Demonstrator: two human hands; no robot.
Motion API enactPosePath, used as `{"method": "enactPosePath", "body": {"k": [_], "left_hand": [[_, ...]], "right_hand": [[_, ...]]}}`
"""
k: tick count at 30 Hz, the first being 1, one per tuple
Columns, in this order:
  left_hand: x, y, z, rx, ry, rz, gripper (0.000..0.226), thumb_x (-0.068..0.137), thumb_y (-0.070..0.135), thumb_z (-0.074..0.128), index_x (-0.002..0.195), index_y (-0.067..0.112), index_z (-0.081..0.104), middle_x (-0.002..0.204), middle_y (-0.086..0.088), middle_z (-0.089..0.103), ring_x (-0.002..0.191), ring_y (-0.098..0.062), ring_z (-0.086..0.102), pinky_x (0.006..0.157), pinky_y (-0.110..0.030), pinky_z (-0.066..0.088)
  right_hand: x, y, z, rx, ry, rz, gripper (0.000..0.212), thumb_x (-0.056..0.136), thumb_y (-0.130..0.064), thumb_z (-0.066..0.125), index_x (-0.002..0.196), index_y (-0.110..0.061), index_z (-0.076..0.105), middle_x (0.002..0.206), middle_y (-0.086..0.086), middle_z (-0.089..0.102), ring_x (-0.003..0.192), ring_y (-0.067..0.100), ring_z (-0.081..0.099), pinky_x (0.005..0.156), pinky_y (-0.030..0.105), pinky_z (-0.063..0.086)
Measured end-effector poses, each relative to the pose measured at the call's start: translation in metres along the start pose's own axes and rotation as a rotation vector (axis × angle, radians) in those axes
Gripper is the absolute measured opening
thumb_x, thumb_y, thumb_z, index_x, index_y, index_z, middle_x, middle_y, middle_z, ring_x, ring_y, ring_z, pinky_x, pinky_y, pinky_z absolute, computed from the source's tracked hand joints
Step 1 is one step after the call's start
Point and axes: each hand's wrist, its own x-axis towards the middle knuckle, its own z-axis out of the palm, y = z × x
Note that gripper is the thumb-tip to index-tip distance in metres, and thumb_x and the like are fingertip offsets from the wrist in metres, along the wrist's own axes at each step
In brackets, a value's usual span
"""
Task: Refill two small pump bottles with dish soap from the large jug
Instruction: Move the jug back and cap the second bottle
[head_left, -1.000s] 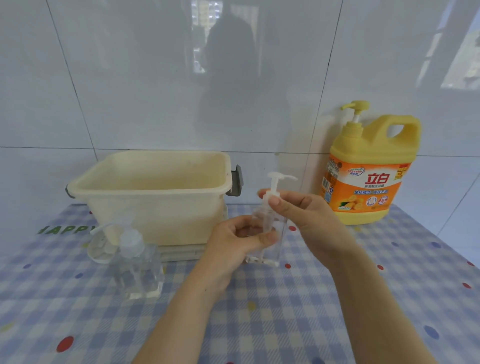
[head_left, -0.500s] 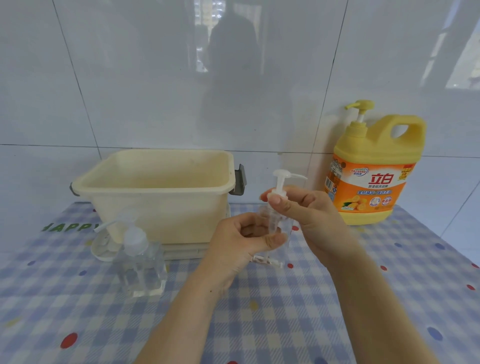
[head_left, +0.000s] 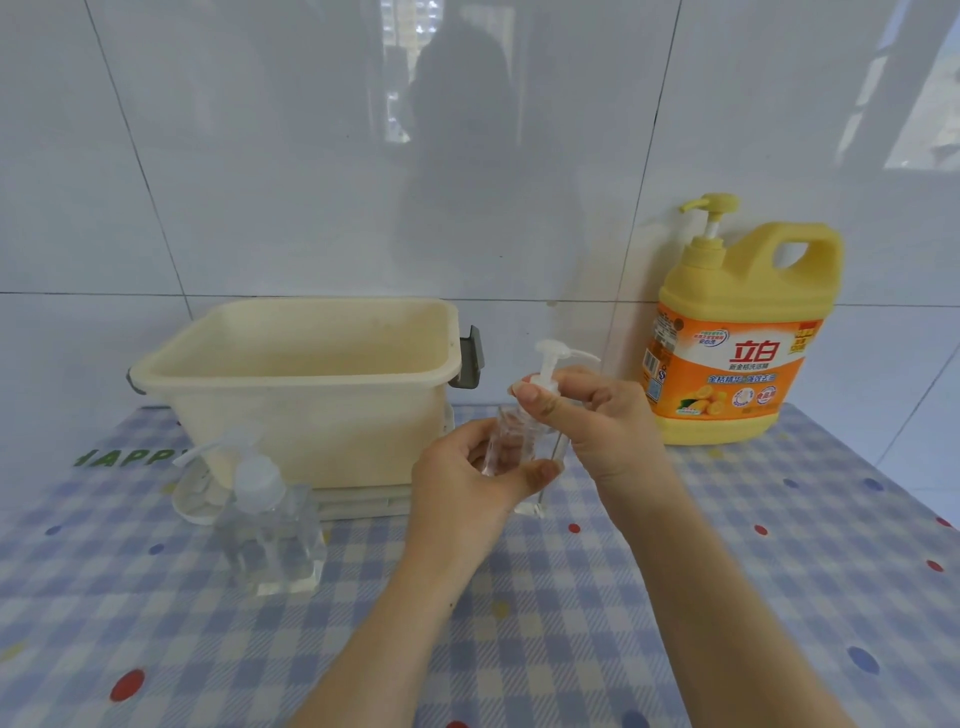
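At mid-table, just in front of the right corner of the cream basin (head_left: 301, 374), held upright or nearly so: one small pump bottle (head_left: 511, 441), clear and seemingly empty. Wrapped low round the body by the left hand (head_left: 467, 478), thumb across the front and fingers curled behind, probably to stop the body from turning. Pinched at the collar, right under the white pump head (head_left: 549, 358), by the right hand (head_left: 597, 421), thumb and forefinger closed round the neck. Reads as unscrewing the pump, the first step before pouring in any soap. So: body inside the left grip, neck and pump above it inside the right grip, spout aimed right. Foot of the bottle showing below the left thumb, close to the checked tablecloth (head_left: 571, 623); resting on it or just lifted, cannot tell. Further left, alone and untouched on the cloth: second pump bottle (head_left: 270, 540), also clear, pump on, spout to the left. Just behind that, beside the basin: small white dish (head_left: 192, 501). Under the basin: flat tray (head_left: 363, 501). Off to the right, well apart from both hands, against the tiled wall (head_left: 260, 156): large jug (head_left: 737, 353), yellow with an orange label, own pump fitted, handle to the right. Likely parked there within reach until needed. Task judged barely begun: no soap visible in either small bottle.
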Motion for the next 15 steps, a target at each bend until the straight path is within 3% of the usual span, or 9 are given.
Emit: {"method": "enactPosePath", "body": {"k": [2, 6, 10, 15], "left_hand": [[0.001, 0.001, 0.0, 0.004, 0.01, -0.013, 0.025, 0.068, 0.025, 0.086, 0.089, 0.027, 0.072, 0.082, 0.012, 0.075, 0.079, -0.004, 0.07, 0.077, -0.025, 0.057], [0.002, 0.003, -0.002, -0.046, -0.036, -0.074, 0.028, 0.069, 0.026, 0.086, 0.094, 0.024, 0.072, 0.085, 0.009, 0.076, 0.085, -0.009, 0.071, 0.081, -0.036, 0.059], [0.001, 0.001, -0.003, -0.116, -0.116, -0.126, 0.025, 0.068, 0.021, 0.087, 0.088, 0.025, 0.072, 0.085, 0.008, 0.077, 0.082, -0.006, 0.071, 0.07, -0.016, 0.054], [0.001, 0.002, -0.001, -0.128, -0.165, -0.171, 0.028, 0.067, 0.019, 0.087, 0.089, 0.025, 0.072, 0.087, 0.007, 0.077, 0.081, -0.003, 0.071, 0.064, -0.011, 0.051]], "right_hand": [[-0.001, -0.001, 0.0, 0.033, -0.028, 0.043, 0.031, 0.065, -0.036, 0.075, 0.087, -0.013, 0.077, 0.088, 0.002, 0.075, 0.082, 0.009, 0.069, 0.071, 0.014, 0.048], [-0.004, -0.004, -0.001, 0.1, -0.082, 0.048, 0.039, 0.068, -0.04, 0.07, 0.099, -0.016, 0.075, 0.095, -0.002, 0.075, 0.087, 0.005, 0.067, 0.072, 0.009, 0.048], [0.001, -0.008, -0.015, 0.288, -0.008, 0.007, 0.047, 0.072, -0.052, 0.062, 0.107, -0.021, 0.072, 0.111, -0.004, 0.071, 0.107, 0.012, 0.063, 0.097, 0.03, 0.046], [0.002, -0.007, -0.024, 0.273, -0.001, -0.012, 0.031, 0.066, -0.046, 0.067, 0.086, -0.026, 0.079, 0.099, -0.003, 0.075, 0.095, 0.013, 0.066, 0.092, 0.029, 0.047]]}}
